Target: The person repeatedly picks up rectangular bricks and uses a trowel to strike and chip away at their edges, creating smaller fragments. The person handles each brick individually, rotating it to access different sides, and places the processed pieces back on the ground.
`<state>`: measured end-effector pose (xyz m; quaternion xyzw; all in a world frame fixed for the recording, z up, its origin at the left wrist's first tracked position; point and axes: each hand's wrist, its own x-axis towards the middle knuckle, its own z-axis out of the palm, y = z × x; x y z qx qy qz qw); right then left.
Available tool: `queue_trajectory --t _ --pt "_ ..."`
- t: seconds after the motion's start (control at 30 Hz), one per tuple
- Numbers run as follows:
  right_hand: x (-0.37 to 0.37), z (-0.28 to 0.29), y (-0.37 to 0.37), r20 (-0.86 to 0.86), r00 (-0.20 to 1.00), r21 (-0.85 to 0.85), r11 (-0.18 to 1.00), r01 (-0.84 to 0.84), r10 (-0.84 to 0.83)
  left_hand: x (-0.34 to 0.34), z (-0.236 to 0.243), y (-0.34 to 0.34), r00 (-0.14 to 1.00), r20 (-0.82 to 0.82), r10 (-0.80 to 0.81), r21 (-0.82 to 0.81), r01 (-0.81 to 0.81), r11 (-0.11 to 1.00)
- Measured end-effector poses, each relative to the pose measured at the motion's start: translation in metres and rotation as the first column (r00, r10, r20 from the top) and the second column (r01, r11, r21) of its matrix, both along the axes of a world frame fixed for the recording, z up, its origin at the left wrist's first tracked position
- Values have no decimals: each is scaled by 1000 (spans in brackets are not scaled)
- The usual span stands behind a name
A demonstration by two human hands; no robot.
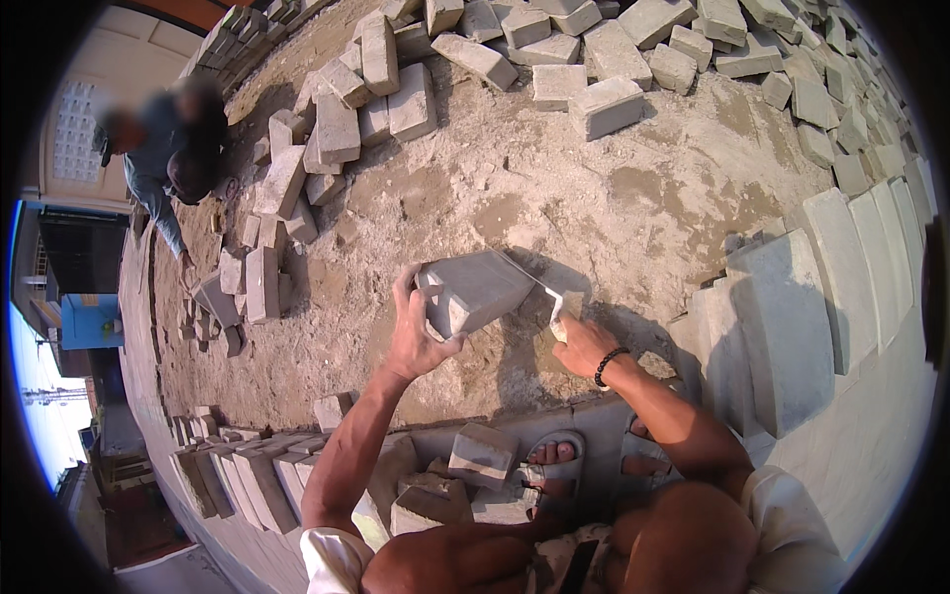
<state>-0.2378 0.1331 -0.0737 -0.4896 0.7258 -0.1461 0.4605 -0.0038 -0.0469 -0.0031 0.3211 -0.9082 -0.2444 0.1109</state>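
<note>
At the middle of the view, just past the person's feet, the left hand (421, 332) is gripping a gray block (482, 287) by its left end. The fingers are curling over the upper left side, spread a little apart, while the thumb is pressing along the lower edge. The block is tilting, its broad gray face turning upward and its paler end facing the palm. To its right, the right hand (586, 346) is closing around the handle of a trowel-like tool (557, 305). The tool's bent metal neck is rising out of the fist, and its thin blade is running up and left beside the block's right edge; it is showing almost edge-on, so whether it is touching the block is hard to tell.

The left forearm is slanting up and to the right from the lower edge, the wrist bending slightly back. The right forearm is angling up and to the left, with a black beaded bracelet (612, 366) circling the wrist. Below, sandals (562, 463) are holding the person's feet, and a loose block (482, 455) is lying beside them.

Farther out, sandy ground (475, 188) is spreading beneath scattered blocks. Upright slabs (782, 332) are leaning in a row at right, and another row (242, 480) is standing at lower left. A heap of blocks (633, 45) is filling the top. At upper left, a co-worker (153, 163) is bending, an arm reaching down toward more blocks.
</note>
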Motion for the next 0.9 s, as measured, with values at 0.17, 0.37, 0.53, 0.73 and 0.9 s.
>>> queue_trajectory --t 0.17,0.37,0.53,0.73,0.9 --pt "0 20 -13 8 995 76 992 103 -104 22 -16 16 932 -183 312 387 -223 894" --pt "8 65 -9 44 990 -144 980 138 -133 -4 -34 11 799 -397 452 578 -165 799" --pt "-7 93 -1 3 991 -242 962 127 -130 -42 -26 5 810 -383 443 586 -158 795" --pt "-16 128 10 -28 999 -346 938 12 -23 -59 -27 -22 726 -468 503 759 39 650" --pt "-10 138 4 -96 993 -390 916 -95 62 -52 -28 -31 801 -437 409 789 123 602"
